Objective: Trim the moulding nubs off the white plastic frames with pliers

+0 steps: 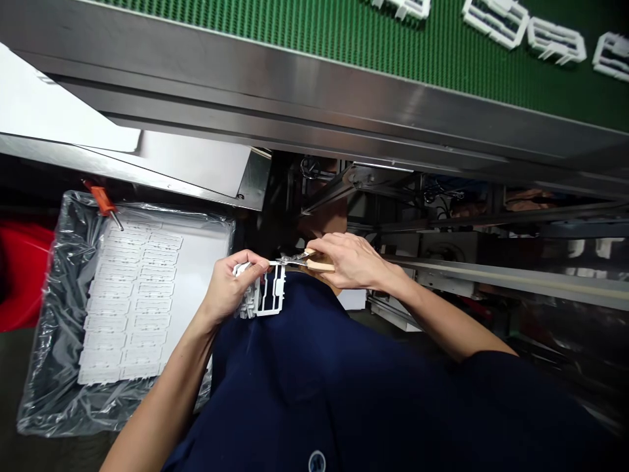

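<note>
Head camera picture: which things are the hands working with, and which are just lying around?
In use: white plastic frame in the left hand; cutters in the right hand; probably the lined tray of similar white pieces.
Lying about: orange-handled tool; red bin; white parts on the green belt.

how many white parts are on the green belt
4 white parts, top right on the green belt: one at the top edge, two beside it, one at the right edge; more may be off-frame.

Dark navy short-sleeved shirt (314,380), bare forearms
</note>
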`<action>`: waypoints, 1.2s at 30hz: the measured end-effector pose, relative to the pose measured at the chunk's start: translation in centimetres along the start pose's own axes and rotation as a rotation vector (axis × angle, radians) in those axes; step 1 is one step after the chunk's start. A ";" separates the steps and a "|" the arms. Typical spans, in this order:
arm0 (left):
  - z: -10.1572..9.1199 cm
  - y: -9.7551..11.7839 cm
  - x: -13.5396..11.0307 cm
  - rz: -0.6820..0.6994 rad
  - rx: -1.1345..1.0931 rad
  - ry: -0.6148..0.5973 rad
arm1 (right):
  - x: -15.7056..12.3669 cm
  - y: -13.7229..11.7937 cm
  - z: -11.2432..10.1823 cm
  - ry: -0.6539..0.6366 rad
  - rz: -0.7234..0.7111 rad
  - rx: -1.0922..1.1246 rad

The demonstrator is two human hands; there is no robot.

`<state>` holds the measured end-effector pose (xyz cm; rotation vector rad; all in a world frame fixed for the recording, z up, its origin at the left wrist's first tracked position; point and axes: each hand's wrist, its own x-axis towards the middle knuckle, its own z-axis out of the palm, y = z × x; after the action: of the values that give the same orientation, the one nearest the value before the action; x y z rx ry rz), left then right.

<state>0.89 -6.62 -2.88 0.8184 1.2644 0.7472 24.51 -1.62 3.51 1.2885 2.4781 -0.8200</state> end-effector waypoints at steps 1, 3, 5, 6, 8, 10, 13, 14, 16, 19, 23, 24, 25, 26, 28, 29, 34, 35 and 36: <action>0.0 0.1 -0.1 0.021 0.027 -0.003 | 0.1 0.0 -0.1 -0.013 -0.009 -0.016; 0.0 0.3 -0.2 0.048 0.062 -0.006 | 0.2 -0.1 -0.3 -0.033 -0.017 -0.039; 0.1 0.4 -0.4 0.051 0.073 -0.016 | 0.4 -0.1 -0.4 -0.046 -0.025 -0.056; 0.1 0.5 -0.4 0.051 0.075 -0.021 | 0.4 -0.1 -0.4 -0.052 -0.029 -0.064; 0.2 0.5 -0.5 0.058 0.081 -0.029 | 0.4 -0.1 -0.4 -0.059 -0.032 -0.078; 0.3 0.6 -0.5 0.074 0.090 -0.030 | 0.4 0.0 -0.4 -0.066 -0.032 -0.085; 0.2 0.5 -0.4 0.079 0.095 -0.036 | 0.3 0.1 -0.4 -0.063 -0.019 -0.085; 0.2 0.5 -0.3 0.074 0.090 -0.040 | 0.3 0.2 -0.4 -0.057 -0.016 -0.084; 0.1 0.5 -0.3 0.059 0.072 -0.048 | 0.3 0.2 -0.5 -0.047 -0.017 -0.078; 0.1 0.4 -0.3 0.038 0.042 -0.058 | 0.3 0.2 -0.5 -0.047 -0.027 -0.056; 0.2 0.4 -0.2 -0.029 -0.047 -0.056 | 0.6 0.7 -0.4 -0.056 -0.009 0.045; 0.2 0.4 -0.1 -0.059 -0.089 -0.050 | 0.7 0.8 -0.3 -0.043 0.014 0.099; 0.2 0.4 0.0 -0.092 -0.136 -0.041 | 0.9 0.9 -0.1 -0.014 0.049 0.165; 0.2 0.4 0.0 -0.123 -0.181 -0.027 | 1.1 0.9 0.1 0.032 0.096 0.237; 0.3 0.5 0.2 -0.167 -0.240 0.011 | 1.5 0.4 0.9 0.139 0.201 0.407; 0.4 0.5 0.3 -0.175 -0.250 0.032 | 1.7 0.0 1.4 0.178 0.242 0.513; 1.5 0.9 0.8 -0.114 -0.223 0.086 | 2.7 -3.3 3.9 0.270 0.275 1.003; 1.7 1.0 0.8 -0.099 -0.218 0.092 | 2.8 -3.7 4.2 0.302 0.275 1.028; 1.9 1.1 0.9 -0.089 -0.217 0.092 | 3.0 -3.8 4.4 0.329 0.272 1.044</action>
<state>2.86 -5.49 -2.16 0.5540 1.2678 0.8412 19.43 -3.85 0.02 2.1289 1.9697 -2.0933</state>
